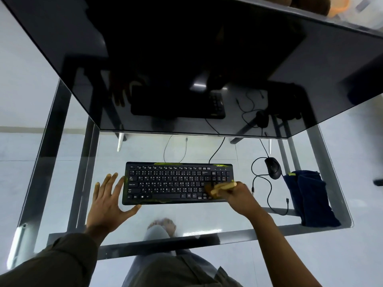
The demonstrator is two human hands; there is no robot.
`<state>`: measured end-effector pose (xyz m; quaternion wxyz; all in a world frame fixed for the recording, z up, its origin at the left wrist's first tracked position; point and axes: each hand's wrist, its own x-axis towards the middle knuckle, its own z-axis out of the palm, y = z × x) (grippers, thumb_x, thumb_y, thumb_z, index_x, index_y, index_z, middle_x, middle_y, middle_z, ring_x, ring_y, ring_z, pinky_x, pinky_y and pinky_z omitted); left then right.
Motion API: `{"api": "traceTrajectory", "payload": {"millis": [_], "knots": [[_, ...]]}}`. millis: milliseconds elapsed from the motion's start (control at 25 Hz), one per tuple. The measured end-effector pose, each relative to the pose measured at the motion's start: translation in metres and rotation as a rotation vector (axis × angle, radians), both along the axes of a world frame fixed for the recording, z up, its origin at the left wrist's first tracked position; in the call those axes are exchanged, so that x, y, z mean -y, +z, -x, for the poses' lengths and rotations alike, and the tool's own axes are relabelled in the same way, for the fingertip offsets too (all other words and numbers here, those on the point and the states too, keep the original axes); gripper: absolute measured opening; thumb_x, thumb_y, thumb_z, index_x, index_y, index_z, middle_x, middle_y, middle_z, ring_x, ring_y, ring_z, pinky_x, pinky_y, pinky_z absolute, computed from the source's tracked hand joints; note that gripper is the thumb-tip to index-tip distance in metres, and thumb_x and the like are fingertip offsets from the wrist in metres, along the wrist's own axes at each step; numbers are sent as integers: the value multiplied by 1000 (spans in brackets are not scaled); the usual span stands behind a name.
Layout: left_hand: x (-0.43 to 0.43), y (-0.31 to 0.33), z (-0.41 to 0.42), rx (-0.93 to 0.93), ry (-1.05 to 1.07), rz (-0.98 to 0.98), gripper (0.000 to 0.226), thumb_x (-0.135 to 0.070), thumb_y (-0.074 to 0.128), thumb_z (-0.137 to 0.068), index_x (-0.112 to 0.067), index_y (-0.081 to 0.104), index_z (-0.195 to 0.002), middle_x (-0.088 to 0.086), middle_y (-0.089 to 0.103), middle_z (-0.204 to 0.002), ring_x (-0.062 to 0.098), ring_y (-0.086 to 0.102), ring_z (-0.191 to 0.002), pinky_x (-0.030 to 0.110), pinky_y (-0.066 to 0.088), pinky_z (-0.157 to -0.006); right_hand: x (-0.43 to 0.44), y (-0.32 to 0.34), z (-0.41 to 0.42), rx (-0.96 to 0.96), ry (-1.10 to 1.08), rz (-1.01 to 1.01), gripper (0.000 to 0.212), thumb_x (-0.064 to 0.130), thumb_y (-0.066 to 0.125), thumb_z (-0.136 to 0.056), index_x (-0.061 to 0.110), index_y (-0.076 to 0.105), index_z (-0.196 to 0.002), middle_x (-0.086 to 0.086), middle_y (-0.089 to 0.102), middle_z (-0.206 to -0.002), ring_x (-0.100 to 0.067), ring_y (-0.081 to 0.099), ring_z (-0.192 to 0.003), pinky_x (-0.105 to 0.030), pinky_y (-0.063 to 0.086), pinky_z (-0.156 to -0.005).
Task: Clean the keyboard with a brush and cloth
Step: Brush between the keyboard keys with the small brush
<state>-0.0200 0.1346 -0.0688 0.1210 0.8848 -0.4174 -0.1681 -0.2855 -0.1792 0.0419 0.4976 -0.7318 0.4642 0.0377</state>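
Two hands on my feed: left hand (pixel 107 195) spread against keyboard (pixel 165 183), right hand (pixel 238 193) gripping brush (pixel 217 188) on it; mouse (pixel 274 168), cloth (pixel 306 195) lie rightward.

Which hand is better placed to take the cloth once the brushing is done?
Probably the right hand: the dark blue cloth lies far right, nearer to it, though it must first put down the brush. The left hand rests at the left edge of the keyboard.

Office-like computer desk (pixel 228 220) (glass-topped), monitor (pixel 186 59), keyboard (pixel 170 183), mouse (pixel 274 168)
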Motion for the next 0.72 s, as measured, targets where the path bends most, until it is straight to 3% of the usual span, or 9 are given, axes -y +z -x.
{"api": "traceTrajectory", "payload": {"millis": [160, 280, 400, 520, 640, 720], "knots": [[-1, 0, 0, -10, 8, 3, 106, -86, 42, -74, -18, 30, -154, 13, 25, -163, 29, 13, -154, 57, 11, -124, 1, -1, -5, -19, -19, 81, 9, 21, 70, -91, 21, 79, -93, 13, 74, -85, -3, 69, -74, -11, 47, -65], [0, 1, 0, -6, 4, 7, 106, -87, 42, -73, -18, 31, -154, 13, 25, -163, 29, 13, -154, 56, 10, -124, -5, -2, -15, 18, 89, -51, 13, 16, 68, -92, 15, 79, -99, 12, 76, -96, -2, 71, -84, -15, 51, -73], [1, 1, 0, -4, 4, -6, 107, -87, 41, -73, -19, 30, -154, 12, 25, -163, 29, 13, -154, 56, 11, -124, -1, -2, -26, 46, -59, 136, 13, 21, 69, -92, 21, 79, -100, 12, 75, -91, 1, 67, -73, -17, 51, -70], [-1, 1, -1, -3, -2, -8, 107, -87, 42, -74, -19, 29, -155, 12, 24, -164, 29, 12, -154, 57, 12, -124, -7, -3, -40, -12, 170, -31, 14, 20, 68, -92, 19, 80, -98, 12, 75, -104, 4, 68, -80, -12, 47, -72], [0, 1, 1, -2, 5, -5, 106, -87, 42, -74, -19, 29, -154, 12, 25, -163, 29, 14, -154, 57, 12, -124, -7, -1, -48, -2, 11, 148, 14, 27, 68, -92, 24, 79, -100, 10, 77, -94, -3, 70, -83, -22, 53, -78], [0, 1, 0, 3, 3, 0, 106, -87, 42, -74, -19, 29, -154, 12, 26, -163, 29, 15, -154, 57, 13, -124, -7, 1, -51, -86, 166, 17, 15, 22, 64, -92, 22, 79, -88, 10, 78, -87, -7, 71, -86, -29, 55, -85]]}}
